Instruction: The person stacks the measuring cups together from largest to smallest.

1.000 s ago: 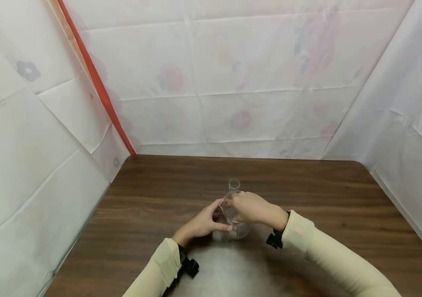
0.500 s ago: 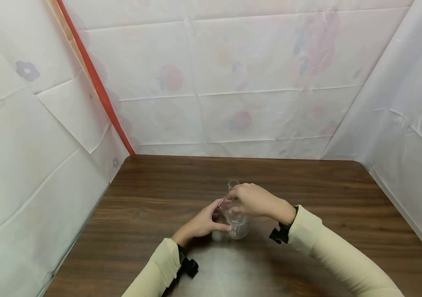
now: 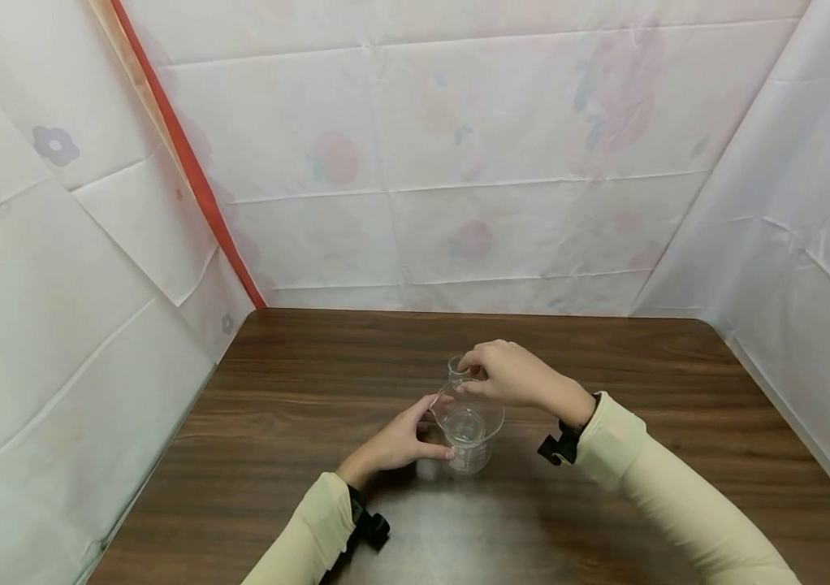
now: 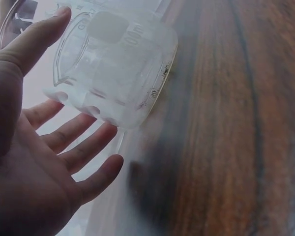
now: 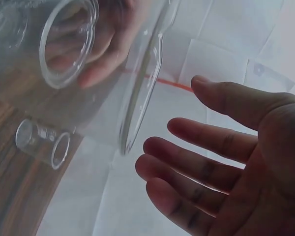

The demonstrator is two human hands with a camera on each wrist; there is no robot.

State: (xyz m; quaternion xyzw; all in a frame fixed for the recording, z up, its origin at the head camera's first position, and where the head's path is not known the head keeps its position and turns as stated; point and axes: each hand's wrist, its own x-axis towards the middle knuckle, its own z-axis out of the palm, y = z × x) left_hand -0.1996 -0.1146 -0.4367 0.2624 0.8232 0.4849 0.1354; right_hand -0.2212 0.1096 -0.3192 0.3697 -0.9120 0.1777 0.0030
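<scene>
A large clear glass beaker [image 3: 486, 447] stands upright on the table, a smaller beaker [image 3: 464, 426] nested inside it. My left hand [image 3: 395, 443] holds the large beaker's left side, thumb in front and fingers behind. Printed marks show on its wall in the left wrist view, with the fingertips against the glass. Just over the rim, my right hand [image 3: 517, 375] holds nothing; its fingers are spread and slightly bent in the right wrist view. Behind the large beaker stands a small clear cup [image 5: 42, 142], partly hidden by the right hand in the head view.
The brown wooden table [image 3: 298, 366] has rounded far corners. White patterned sheets [image 3: 415, 162] hang behind it and on both sides. A red strip [image 3: 192, 166] runs down the back left corner.
My right hand has come up out of the large beaker, moving back and slightly right, and uncovers the smaller beaker inside. The left hand keeps its place.
</scene>
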